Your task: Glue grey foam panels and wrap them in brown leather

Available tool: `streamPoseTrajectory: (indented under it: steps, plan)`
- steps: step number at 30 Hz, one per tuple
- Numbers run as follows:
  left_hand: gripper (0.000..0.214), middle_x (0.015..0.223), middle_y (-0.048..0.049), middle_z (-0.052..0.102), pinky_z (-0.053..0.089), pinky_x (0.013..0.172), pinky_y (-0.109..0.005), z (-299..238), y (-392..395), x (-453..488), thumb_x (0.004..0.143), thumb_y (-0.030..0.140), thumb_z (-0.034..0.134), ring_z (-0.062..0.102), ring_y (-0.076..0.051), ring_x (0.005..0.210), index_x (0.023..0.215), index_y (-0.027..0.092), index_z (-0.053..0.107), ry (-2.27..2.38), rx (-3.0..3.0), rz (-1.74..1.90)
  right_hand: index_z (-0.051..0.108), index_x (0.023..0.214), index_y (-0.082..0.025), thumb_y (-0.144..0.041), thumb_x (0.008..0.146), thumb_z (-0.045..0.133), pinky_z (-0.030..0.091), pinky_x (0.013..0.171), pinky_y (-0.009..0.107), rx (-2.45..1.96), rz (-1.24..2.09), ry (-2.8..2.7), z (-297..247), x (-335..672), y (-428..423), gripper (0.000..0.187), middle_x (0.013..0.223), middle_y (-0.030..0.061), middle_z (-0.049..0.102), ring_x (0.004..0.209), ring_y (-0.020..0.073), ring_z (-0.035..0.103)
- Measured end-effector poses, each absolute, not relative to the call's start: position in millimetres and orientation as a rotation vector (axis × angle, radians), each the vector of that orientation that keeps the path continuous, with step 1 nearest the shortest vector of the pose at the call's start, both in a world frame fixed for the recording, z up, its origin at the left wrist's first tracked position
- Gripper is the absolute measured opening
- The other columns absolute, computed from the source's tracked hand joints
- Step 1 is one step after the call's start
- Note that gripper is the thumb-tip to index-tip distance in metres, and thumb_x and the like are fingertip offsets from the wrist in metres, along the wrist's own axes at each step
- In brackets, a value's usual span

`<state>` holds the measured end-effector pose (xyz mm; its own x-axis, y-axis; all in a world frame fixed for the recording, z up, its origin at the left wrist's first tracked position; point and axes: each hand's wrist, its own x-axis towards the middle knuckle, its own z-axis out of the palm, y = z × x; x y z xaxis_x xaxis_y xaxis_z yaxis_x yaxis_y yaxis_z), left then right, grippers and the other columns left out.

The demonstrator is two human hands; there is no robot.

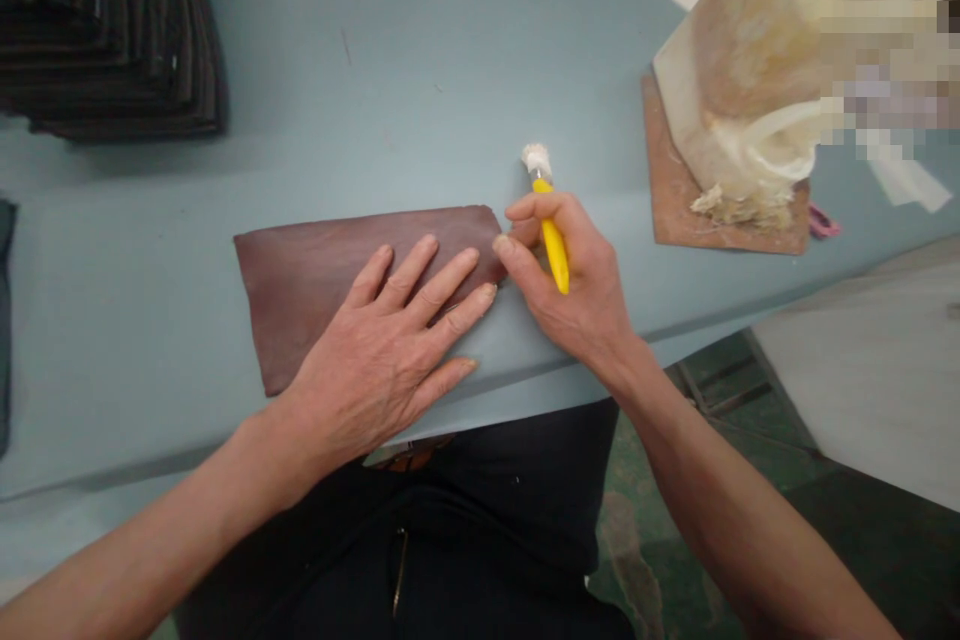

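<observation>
Dark, nearly black pieces form a tall stack [150,50] at the upper left of the blue-grey table [337,140], with the edge of another dark item [6,320] showing below it at the frame's border. Next comes a reddish-brown, leather-like piece [292,280], lying flat near the table's front edge. Over its lower right part the left hand [382,350] is spread palm down, fingers fanned and gripping nothing. At the piece's right end is the right hand [574,285], curled, with a yellow-handled brush [556,250] lodged among its fingers, the whitish bristles pointing away from the body. Its thumb tip meets the piece's edge; whether it also pinches that edge, I cannot tell. Well apart, farther right, a brown board [671,205] lies beneath a pale, residue-caked container [750,70]. Just beside the board is a small pink object [823,222], and beyond it white strips [911,175].
</observation>
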<state>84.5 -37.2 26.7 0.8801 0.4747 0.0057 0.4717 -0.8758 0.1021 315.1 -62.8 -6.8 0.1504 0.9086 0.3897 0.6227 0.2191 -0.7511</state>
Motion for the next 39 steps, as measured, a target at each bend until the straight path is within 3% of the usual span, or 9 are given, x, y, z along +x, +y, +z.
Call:
streamPoseTrajectory:
  steps: [5,10,14,20,28,39]
  plan:
    - [0.056,0.169,-0.0143,0.049,0.033,0.134,-0.053,24.9,-39.4,76.5,0.114,0.039,0.039,0.041,-0.033,0.161,0.164,0.013,0.037,0.589,2.942,0.25,0.059,0.117,-0.027,-0.034,0.1,0.067,0.053,0.082,0.035,-1.466,0.422,-1.549,-9.3,313.9,-61.9,0.021,0.083,-0.0044,0.065,0.077,0.0169,0.065]
    - [0.055,0.162,-0.0149,0.058,0.041,0.13,-0.052,25.5,-47.8,59.8,0.111,0.035,0.048,0.048,-0.031,0.157,0.162,0.017,0.039,0.876,2.771,0.417,0.06,0.116,-0.027,-0.036,0.099,0.068,0.054,0.083,0.038,-1.536,0.38,-1.615,-8.5,314.0,-62.5,0.02,0.083,-0.003,0.067,0.081,0.0202,0.066]
    - [0.058,0.161,-0.0143,0.058,0.042,0.129,-0.056,25.4,-54.0,45.3,0.109,0.033,0.054,0.05,-0.033,0.156,0.163,0.022,0.037,1.055,2.699,0.496,0.059,0.115,-0.027,-0.033,0.1,0.067,0.054,0.08,0.039,-1.511,0.347,-1.63,-10.6,315.5,-60.5,0.018,0.078,-0.0045,0.064,0.076,0.0207,0.066]
    - [0.059,0.16,-0.0155,0.058,0.04,0.13,-0.056,25.1,-56.2,37.1,0.107,0.033,0.057,0.049,-0.035,0.156,0.162,0.021,0.04,1.121,2.669,0.503,0.062,0.113,-0.026,-0.032,0.097,0.066,0.05,0.068,0.034,-1.511,0.413,-1.557,-7.8,314.2,-59.4,0.017,0.074,-0.006,0.059,0.066,0.0167,0.058]
    - [0.053,0.161,-0.0116,0.059,0.039,0.13,-0.058,25.3,-51.3,43.1,0.107,0.035,0.057,0.049,-0.036,0.156,0.158,0.025,0.047,1.133,2.621,0.547,0.059,0.113,-0.026,-0.029,0.096,0.065,0.051,0.069,0.032,-1.536,0.478,-1.452,4.6,309.3,-61.3,0.019,0.074,-0.0074,0.058,0.064,0.0141,0.055]
    - [0.056,0.163,-0.0107,0.058,0.039,0.13,-0.054,34.9,-47.1,68.9,0.104,0.044,0.06,0.049,-0.035,0.156,0.155,0.024,0.049,1.202,2.622,0.569,0.061,0.111,-0.029,-0.028,0.097,0.068,0.059,0.069,0.032,-1.496,0.46,-1.334,24.7,298.5,-60.1,0.016,0.072,-0.0054,0.06,0.065,0.0147,0.06]
